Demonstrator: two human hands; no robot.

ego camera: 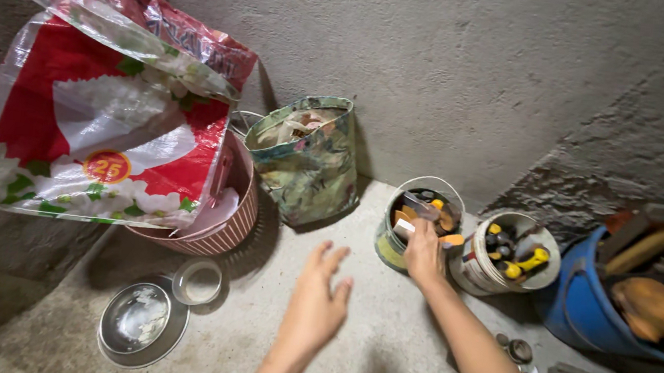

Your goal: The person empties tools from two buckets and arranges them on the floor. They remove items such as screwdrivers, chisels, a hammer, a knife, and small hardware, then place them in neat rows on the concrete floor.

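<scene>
Green bucket (pixel 391 244) crammed with tools, right hand (pixel 424 250) inside, left hand (pixel 315 301) spread

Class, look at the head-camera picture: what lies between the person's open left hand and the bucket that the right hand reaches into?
Only bare concrete floor lies between the left hand and the tool bucket, where the right hand reaches in.
</scene>
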